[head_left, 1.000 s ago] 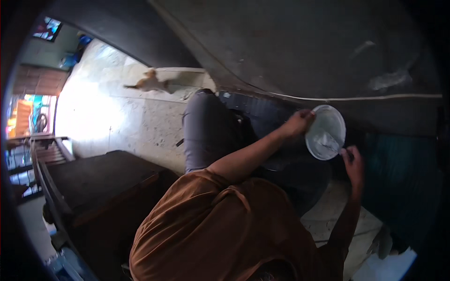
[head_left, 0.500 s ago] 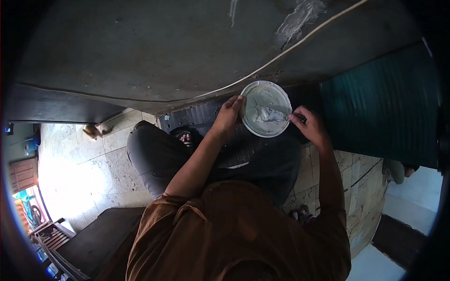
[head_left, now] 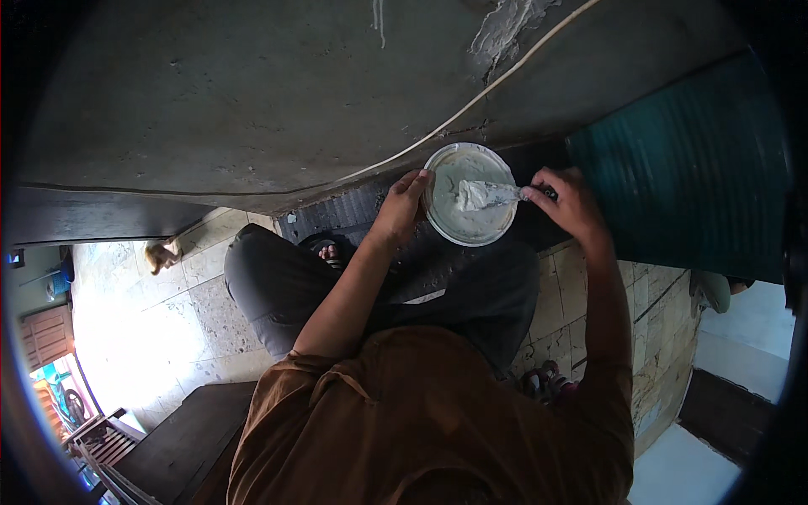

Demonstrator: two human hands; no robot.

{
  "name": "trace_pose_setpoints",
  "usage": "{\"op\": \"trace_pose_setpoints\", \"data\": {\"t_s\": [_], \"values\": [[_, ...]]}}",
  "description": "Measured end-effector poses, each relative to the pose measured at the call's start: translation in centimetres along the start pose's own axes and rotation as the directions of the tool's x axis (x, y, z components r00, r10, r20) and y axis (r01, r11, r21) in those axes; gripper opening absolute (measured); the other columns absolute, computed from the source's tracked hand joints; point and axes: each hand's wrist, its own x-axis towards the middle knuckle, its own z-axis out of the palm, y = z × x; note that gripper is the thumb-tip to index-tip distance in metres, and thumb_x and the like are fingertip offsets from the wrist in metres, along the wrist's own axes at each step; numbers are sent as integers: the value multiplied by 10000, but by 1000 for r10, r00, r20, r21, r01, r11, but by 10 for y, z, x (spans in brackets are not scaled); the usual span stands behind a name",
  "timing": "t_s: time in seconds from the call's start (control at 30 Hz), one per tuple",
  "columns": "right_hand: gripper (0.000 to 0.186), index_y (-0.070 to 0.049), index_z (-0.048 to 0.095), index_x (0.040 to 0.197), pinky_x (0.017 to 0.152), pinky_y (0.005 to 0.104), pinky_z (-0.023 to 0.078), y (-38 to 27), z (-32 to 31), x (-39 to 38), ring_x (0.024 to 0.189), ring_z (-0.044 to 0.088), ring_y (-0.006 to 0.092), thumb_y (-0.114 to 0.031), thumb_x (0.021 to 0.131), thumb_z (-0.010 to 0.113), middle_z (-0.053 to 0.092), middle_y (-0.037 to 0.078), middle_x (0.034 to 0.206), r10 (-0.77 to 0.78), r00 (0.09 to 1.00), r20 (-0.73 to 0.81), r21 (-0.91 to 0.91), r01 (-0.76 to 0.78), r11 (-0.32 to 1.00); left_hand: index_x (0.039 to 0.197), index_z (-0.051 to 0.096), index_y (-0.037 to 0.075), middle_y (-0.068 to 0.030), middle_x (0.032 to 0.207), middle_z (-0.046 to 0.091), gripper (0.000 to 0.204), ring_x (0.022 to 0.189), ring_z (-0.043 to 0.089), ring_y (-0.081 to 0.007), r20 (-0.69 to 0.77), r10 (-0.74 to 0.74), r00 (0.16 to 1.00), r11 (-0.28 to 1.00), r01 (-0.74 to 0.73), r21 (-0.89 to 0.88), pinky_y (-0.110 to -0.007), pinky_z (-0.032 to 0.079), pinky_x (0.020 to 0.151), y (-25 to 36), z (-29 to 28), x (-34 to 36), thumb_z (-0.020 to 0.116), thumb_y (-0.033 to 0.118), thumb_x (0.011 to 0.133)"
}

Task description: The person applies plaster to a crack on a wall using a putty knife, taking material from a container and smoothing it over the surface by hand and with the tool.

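Note:
A round white tub [head_left: 433, 220] of pale grey-white paste [head_left: 471, 229] is in front of me, above my lap. My left hand [head_left: 401, 207] grips its left rim, thumb on top and fingers round the outside. In my right hand [head_left: 566, 202] is the handle of a putty knife [head_left: 488, 195], pinched between thumb and fingers at the tub's right side. The knife's blade, smeared with paste, reaches leftward over the tub, with a white lump at its tip. Whether the blade touches the paste below, I cannot tell.
A dark wall [head_left: 278, 101] rises ahead, with a whitish patch [head_left: 509, 29] and a pale cable [head_left: 471, 105] across it. A green corrugated panel [head_left: 682, 168] stands at right. A small light-brown animal [head_left: 160, 255] is on the tiled floor [head_left: 210, 307] at left. A dark table [head_left: 181, 438] is at lower left.
My right hand has drawn back slightly to the right, and the putty knife's blade now shows more clearly over the paste. The left hand still holds the tub. The view has shifted slightly.

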Motion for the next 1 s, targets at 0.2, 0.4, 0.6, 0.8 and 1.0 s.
{"op": "trace_pose_setpoints", "data": {"t_s": [0.2, 0.4, 0.6, 0.8, 1.0], "values": [[247, -101, 637, 892, 886, 378, 391, 2, -7, 25, 798, 627, 253, -332, 888, 724, 683, 57, 851, -128, 987, 94, -34, 132, 991, 1383, 492, -39, -121, 1200, 651, 537, 1023, 656, -186, 4, -1, 1000, 1000, 1, 14, -329, 542, 878, 1, 4, 1, 561, 356, 1025], [280, -98, 628, 870, 910, 363, 367, -3, -30, 66, 798, 610, 233, -364, 881, 714, 664, 45, 822, -245, 951, 188, -103, 267, 958, 1368, 509, -41, -119, 1166, 665, 541, 997, 661, -175, 25, -29, 999, 999, 28, 31, -325, 548, 851, -2, -8, 8, 570, 368, 1018], [298, -96, 627, 849, 925, 367, 365, -11, -25, 87, 786, 581, 236, -381, 868, 713, 656, 47, 811, -393, 892, 224, -115, 425, 898, 1302, 535, -71, -140, 1186, 656, 433, 1051, 651, -198, 3, -79, 997, 996, 79, 36, -332, 518, 927, 12, 3, -2, 527, 274, 1041], [294, -98, 623, 841, 936, 374, 358, -13, -23, 93, 815, 592, 226, -376, 859, 718, 662, 50, 821, -364, 900, 240, -130, 401, 907, 1345, 522, -60, -127, 1164, 666, 530, 997, 664, -173, -1, -39, 999, 996, 39, 78, -312, 544, 850, 7, 1, 1, 567, 355, 1018], [285, -80, 633, 871, 879, 369, 410, 2, -9, 59, 769, 630, 249, -348, 876, 730, 688, 75, 850, -192, 951, 244, -52, 211, 976, 1336, 515, -66, -147, 1229, 642, 455, 1093, 639, -202, 7, -36, 999, 999, 36, 22, -329, 502, 956, 3, 5, 2, 518, 283, 1044]]}}
